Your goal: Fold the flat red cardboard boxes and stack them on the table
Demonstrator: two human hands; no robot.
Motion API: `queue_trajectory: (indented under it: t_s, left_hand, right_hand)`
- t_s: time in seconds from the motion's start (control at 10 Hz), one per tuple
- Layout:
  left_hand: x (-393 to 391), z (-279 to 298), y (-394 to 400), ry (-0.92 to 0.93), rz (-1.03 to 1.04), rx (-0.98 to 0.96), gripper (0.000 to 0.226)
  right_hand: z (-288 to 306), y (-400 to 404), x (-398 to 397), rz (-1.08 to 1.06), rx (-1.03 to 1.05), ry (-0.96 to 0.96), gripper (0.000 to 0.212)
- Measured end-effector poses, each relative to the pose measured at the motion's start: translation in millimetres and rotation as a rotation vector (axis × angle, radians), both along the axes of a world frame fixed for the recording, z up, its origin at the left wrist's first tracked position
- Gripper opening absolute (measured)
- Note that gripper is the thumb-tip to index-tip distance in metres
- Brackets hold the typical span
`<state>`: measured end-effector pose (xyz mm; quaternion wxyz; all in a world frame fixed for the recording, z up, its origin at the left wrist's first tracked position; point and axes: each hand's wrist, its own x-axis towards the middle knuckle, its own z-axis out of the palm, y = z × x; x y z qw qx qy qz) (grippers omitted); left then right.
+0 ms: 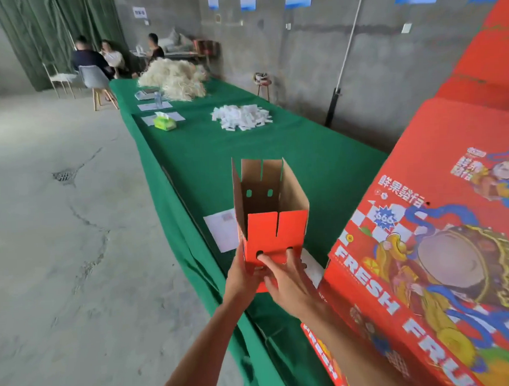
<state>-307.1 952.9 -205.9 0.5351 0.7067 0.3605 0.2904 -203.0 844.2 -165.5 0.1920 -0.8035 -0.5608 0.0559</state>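
My left hand [241, 275] gripped the lower left edge of a small red box [273, 235], fingers curled behind it. My right hand [288, 281] lay against its front panel, fingers fairly straight, the forefinger tip at one of the round holes. The box stood upright and opened out, brown inside, held above the near edge of the desk [318, 161] with its green cloth. Just to the right rose a stack of large printed red boxes [439, 244]. Farther along the desk lay white slips [242, 117].
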Motion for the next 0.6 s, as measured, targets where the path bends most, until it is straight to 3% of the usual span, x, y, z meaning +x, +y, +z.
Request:
queue_trajectory:
  t_s: [0.1,0.3,0.4,0.6]
  left_hand:
    - [5.1,-19.8,-6.0,0.061,0.017,-0.022,0.081]
    - [10.3,-20.4,-10.8,0.054,0.092,0.004,0.035]
    - [5.7,-0.1,-13.3,0.037,0.137,0.057,0.037]
    - [-20.2,53.4,-23.2,-0.048,0.276,0.172,0.067]
  right_hand:
    - [-21.1,-8.8,4.8,-0.009,-0.067,0.002,0.062]
    - [-24.3,-20.9,2.5,0.003,-0.124,0.076,0.069]
    - [-3.2,-23.7,-6.1,-0.006,-0.025,0.143,0.065]
    - [52.2,-44.2,-23.0,-0.114,0.181,0.211,0.055]
